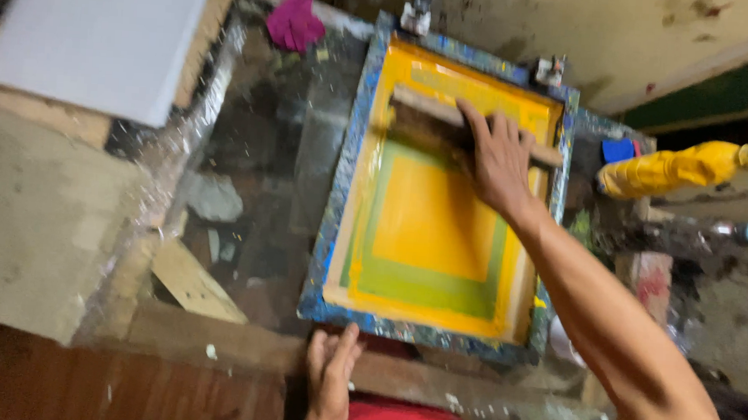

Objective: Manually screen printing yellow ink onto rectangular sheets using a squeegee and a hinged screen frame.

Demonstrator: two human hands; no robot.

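Note:
A screen-printing frame [340, 199] with a paint-spattered blue rim lies flat on the work table, its mesh covered in yellow ink with a green square border. My right hand [500, 161] grips the wooden squeegee [428, 108] near the frame's far edge. My left hand [329, 376] rests, fingers apart, against the frame's near rim. Two metal hinge clamps [416, 18] hold the frame's far side.
A yellow plastic bottle [684, 168] lies on its side at the right, next to a blue-capped bottle [740, 232]. A white sheet [99, 33] sits on a board at far left. A magenta rag [295, 22] lies at the back. The dark glass tabletop [264, 169] is stained.

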